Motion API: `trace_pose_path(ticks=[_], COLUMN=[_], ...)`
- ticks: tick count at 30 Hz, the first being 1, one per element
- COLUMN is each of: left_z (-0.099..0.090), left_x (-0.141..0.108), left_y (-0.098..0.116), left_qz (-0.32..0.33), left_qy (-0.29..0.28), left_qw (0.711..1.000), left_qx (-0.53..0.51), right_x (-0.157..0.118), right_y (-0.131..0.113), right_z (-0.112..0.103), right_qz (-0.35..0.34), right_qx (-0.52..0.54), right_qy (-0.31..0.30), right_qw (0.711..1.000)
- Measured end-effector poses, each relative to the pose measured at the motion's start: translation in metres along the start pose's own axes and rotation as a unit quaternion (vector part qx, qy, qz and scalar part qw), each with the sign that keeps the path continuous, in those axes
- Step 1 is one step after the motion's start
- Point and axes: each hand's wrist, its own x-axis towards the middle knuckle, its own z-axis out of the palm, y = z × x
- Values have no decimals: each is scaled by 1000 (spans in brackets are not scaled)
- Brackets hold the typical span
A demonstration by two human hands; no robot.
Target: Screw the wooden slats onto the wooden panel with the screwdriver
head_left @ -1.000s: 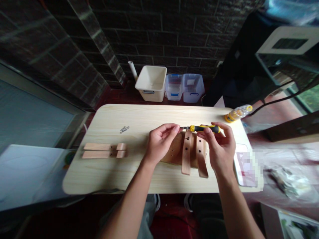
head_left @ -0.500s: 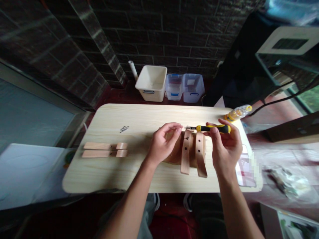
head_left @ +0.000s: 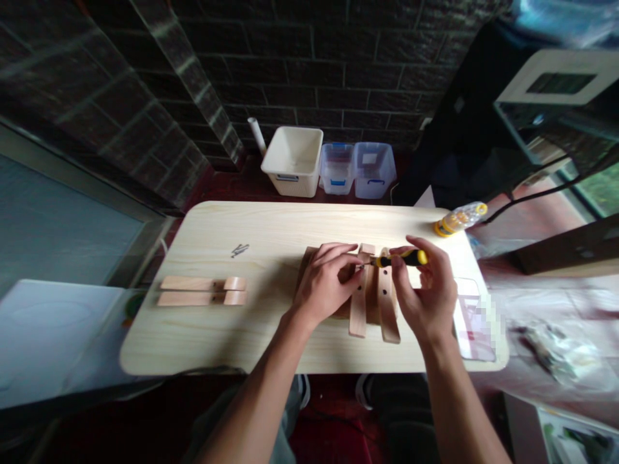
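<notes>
My right hand point(head_left: 428, 287) is wrapped around the yellow-and-black handle of a screwdriver point(head_left: 401, 259), whose shaft points left. At its tip, the thumb and fingertips of my left hand point(head_left: 329, 280) are pinched on a small screw point(head_left: 362, 266), mostly hidden by the fingers. Both hands are over two curved wooden strips with dark holes, a left strip point(head_left: 358, 316) and a right strip point(head_left: 388, 316). The strips lie across a brown block point(head_left: 305, 264), partly covered by my left hand.
Several small dark screws point(head_left: 239, 250) lie at the table's left. Two more wooden pieces point(head_left: 188, 298) rest nearby. A clear bottle with yellow parts point(head_left: 460, 219) stands at the back right corner; a flat clear bag point(head_left: 476, 328) lies at the right edge. Bins point(head_left: 294, 183) stand behind the table point(head_left: 271, 348).
The screwdriver has tilted and come down to the left strip with my right hand moving left. My left hand has shifted right and down, its fingers now at the screwdriver's tip.
</notes>
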Motion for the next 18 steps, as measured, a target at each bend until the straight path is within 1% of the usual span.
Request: trace_pose_path(ticks=[5, 11, 18], left_z=[4, 5, 5], left_x=[0, 0, -1], left_y=[0, -1, -3], left_qz=[3, 3, 11], left_qy=[9, 17, 17], left_qw=[1000, 1000, 1000], left_qx=[9, 9, 22], right_x=[-1, 0, -1], right_y=[-3, -5, -8], right_z=[0, 2, 2], right_qz=[-13, -32, -49], right_qx=[-45, -53, -69], right_qy=[-17, -28, -26], right_qw=[999, 998, 996])
